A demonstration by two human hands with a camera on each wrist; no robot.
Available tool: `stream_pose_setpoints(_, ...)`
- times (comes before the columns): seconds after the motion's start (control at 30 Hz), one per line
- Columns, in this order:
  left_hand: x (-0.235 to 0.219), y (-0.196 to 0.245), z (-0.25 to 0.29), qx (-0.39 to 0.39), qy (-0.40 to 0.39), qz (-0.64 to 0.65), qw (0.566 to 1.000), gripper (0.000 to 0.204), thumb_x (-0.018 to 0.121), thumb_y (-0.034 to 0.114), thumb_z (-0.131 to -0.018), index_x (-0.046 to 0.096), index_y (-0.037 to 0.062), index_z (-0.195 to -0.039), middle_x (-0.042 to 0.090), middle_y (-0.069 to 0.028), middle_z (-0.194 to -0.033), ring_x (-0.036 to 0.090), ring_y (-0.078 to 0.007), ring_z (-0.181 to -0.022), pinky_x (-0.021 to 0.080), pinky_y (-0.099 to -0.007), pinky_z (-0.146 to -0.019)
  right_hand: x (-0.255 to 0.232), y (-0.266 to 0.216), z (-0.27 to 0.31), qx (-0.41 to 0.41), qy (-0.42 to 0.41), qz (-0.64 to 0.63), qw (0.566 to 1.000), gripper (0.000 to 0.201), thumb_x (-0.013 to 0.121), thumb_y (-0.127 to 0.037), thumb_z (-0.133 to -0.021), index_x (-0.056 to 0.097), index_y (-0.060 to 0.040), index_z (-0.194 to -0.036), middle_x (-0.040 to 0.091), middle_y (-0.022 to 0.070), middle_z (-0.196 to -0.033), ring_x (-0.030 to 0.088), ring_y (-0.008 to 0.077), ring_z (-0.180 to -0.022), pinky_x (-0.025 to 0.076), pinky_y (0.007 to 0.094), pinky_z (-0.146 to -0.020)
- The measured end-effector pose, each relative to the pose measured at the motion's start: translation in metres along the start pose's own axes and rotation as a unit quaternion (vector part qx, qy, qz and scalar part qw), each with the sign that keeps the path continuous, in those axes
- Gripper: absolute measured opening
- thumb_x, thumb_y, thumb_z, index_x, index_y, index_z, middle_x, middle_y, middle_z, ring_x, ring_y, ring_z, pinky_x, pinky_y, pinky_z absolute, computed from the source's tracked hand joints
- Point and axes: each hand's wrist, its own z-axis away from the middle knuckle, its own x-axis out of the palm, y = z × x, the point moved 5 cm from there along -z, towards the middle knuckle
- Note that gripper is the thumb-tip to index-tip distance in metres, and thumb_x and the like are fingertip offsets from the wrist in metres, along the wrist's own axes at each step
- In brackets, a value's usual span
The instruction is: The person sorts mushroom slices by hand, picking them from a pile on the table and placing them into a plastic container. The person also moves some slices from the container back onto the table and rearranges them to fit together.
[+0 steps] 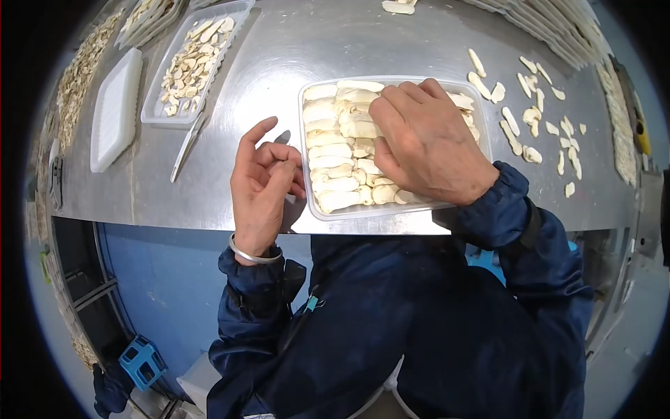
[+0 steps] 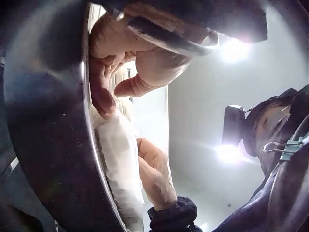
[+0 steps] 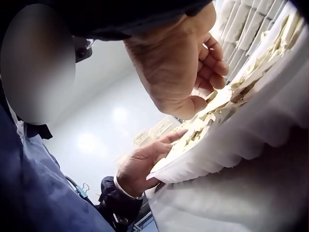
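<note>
A clear plastic tray stands at the table's front edge, filled with rows of pale, cream-coloured slices. Over its right half is my right hand, back up, fingers bent down onto the slices. In the right wrist view, the right hand's thumb and fingers stand apart at the slices, and no piece shows between them. Beside the tray's left wall my left hand is loosely bent, palm partly up, holding nothing visible. The left wrist view shows the left hand close to the tray's side.
At the left lie a tray of small slices, an empty white tray and a knife. Loose slices are scattered on the steel table to the right. Stacked trays stand at the back right.
</note>
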Motion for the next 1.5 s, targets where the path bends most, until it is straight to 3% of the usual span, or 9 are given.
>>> stream_pose_setpoints(0.33, 0.000, 0.002, 0.001, -0.005, 0.008, -0.014, 1.000, 0.052, 0.050, -0.003, -0.087, 0.035, -0.0013, -0.136, 0.059, -0.0067, -0.089, 0.059, -0.0096, -0.070, 0.049, -0.0198, -0.058, 0.002, 0.000, -0.001, 0.006, 0.004, -0.018, 1.000, 0.020, 0.065, -0.008, -0.067, 0.055, 0.0007, -0.082, 0.055, 0.0117, -0.075, 0.056, 0.0248, -0.076, 0.042, 0.0365, -0.072)
stream_pose_setpoints(0.47, 0.000, 0.000, 0.001, 0.007, 0.002, -0.004, 1.000, 0.053, 0.052, -0.002, -0.087, 0.035, -0.0018, -0.137, 0.060, -0.0060, -0.088, 0.058, -0.0088, -0.070, 0.048, -0.0188, -0.058, -0.015, 0.007, 0.006, 0.055, 0.001, -0.028, 0.998, 0.024, 0.064, -0.005, -0.068, 0.052, -0.0006, -0.089, 0.053, 0.0119, -0.082, 0.055, 0.0276, -0.078, 0.042, 0.0382, -0.074)
stream_pose_setpoints(0.57, -0.001, -0.001, 0.000, 0.020, -0.003, 0.005, 1.000, 0.053, 0.052, -0.002, -0.088, 0.034, -0.0018, -0.138, 0.060, -0.0069, -0.088, 0.058, -0.0079, -0.068, 0.047, -0.0174, -0.057, -0.054, 0.034, 0.023, 0.071, 0.091, 0.032, 0.993, 0.017, 0.063, -0.007, -0.067, 0.055, -0.0037, -0.081, 0.055, 0.0107, -0.075, 0.056, 0.0281, -0.075, 0.041, 0.0379, -0.070)
stream_pose_setpoints(0.7, -0.001, 0.001, 0.000, 0.019, -0.011, 0.003, 1.000, 0.053, 0.051, -0.002, -0.088, 0.033, -0.0024, -0.138, 0.060, -0.0081, -0.089, 0.056, -0.0075, -0.065, 0.046, -0.0168, -0.055, -0.114, 0.119, 0.079, 0.165, 0.119, 0.134, 0.970, 0.008, 0.060, -0.006, -0.073, 0.054, -0.0040, -0.079, 0.057, 0.0132, -0.074, 0.056, 0.0362, -0.071, 0.043, 0.0452, -0.065)
stream_pose_setpoints(0.87, -0.001, 0.000, -0.001, 0.023, -0.007, -0.012, 1.000, 0.051, 0.050, 0.001, -0.089, 0.034, -0.0035, -0.138, 0.059, -0.0083, -0.089, 0.053, -0.0064, -0.062, 0.046, -0.0168, -0.054, -0.126, 0.163, 0.150, 0.350, -0.042, 0.133, 0.926, 0.013, 0.055, -0.011, -0.080, 0.063, -0.0016, -0.084, 0.064, 0.0168, -0.082, 0.060, 0.0383, -0.077, 0.047, 0.0465, -0.070)
stream_pose_setpoints(1.1, -0.004, 0.000, -0.001, 0.008, -0.001, -0.048, 0.999, 0.050, 0.049, 0.000, -0.090, 0.035, -0.0029, -0.138, 0.059, -0.0068, -0.089, 0.051, -0.0057, -0.063, 0.045, -0.0165, -0.053, -0.097, 0.152, 0.176, 0.335, -0.024, 0.038, 0.941, 0.011, 0.054, -0.009, -0.079, 0.061, -0.0008, -0.076, 0.062, 0.0159, -0.077, 0.060, 0.0371, -0.073, 0.047, 0.0460, -0.069)
stream_pose_setpoints(1.23, 0.002, -0.002, -0.003, -0.004, 0.002, -0.044, 0.999, 0.051, 0.048, -0.002, -0.089, 0.034, -0.0026, -0.138, 0.059, -0.0062, -0.088, 0.050, -0.0052, -0.061, 0.044, -0.0165, -0.052, -0.101, 0.148, 0.190, 0.360, -0.026, 0.067, 0.930, 0.011, 0.054, -0.010, -0.078, 0.059, 0.0004, -0.076, 0.059, 0.0149, -0.074, 0.058, 0.0359, -0.073, 0.046, 0.0452, -0.069)
stream_pose_setpoints(1.37, -0.004, -0.004, -0.002, -0.010, 0.004, -0.045, 0.999, 0.052, 0.047, -0.003, -0.089, 0.033, -0.0027, -0.139, 0.059, -0.0061, -0.088, 0.050, -0.0051, -0.061, 0.044, -0.0164, -0.052, -0.103, 0.131, 0.196, 0.376, -0.011, 0.041, 0.925, 0.012, 0.060, -0.011, -0.076, 0.059, 0.0009, -0.079, 0.058, 0.0158, -0.080, 0.057, 0.0354, -0.076, 0.045, 0.0437, -0.071)
stream_pose_setpoints(1.5, -0.001, -0.004, -0.002, -0.013, 0.003, -0.056, 0.998, 0.052, 0.048, -0.002, -0.089, 0.034, -0.0028, -0.139, 0.059, -0.0058, -0.088, 0.048, -0.0044, -0.060, 0.043, -0.0163, -0.052, -0.082, 0.107, 0.177, 0.323, 0.004, 0.027, 0.946, 0.016, 0.063, -0.012, -0.074, 0.059, 0.0001, -0.083, 0.055, 0.0140, -0.088, 0.055, 0.0308, -0.086, 0.044, 0.0410, -0.074)
